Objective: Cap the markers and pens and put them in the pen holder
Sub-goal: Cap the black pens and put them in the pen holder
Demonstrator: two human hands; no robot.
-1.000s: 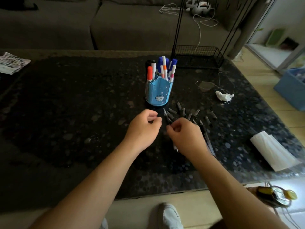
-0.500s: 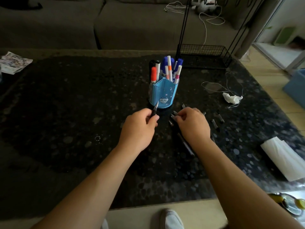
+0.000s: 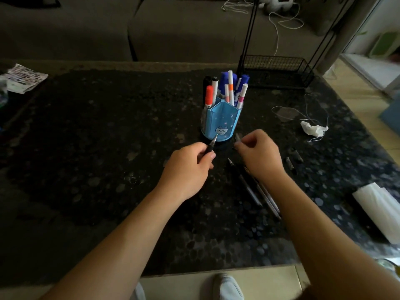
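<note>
Now our left hand (image 3: pixel 188 167) gripped an uncapped pen (image 3: pixel 212 145), tip toward the pen holder (image 3: pixel 225 118) just ahead on the bench (image 3: pixel 86 148), while our right hand (image 3: pixel 259 154) pinched a cap (image 3: pixel 237 137); we judged it best to line cap and tip up straight before pressing home.

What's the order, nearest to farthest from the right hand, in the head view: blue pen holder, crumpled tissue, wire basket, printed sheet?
From the right hand:
1. blue pen holder, just ahead and slightly left of it.
2. crumpled tissue, off to its right.
3. wire basket, farther back, behind the holder.
4. printed sheet, far left at the back.
</note>
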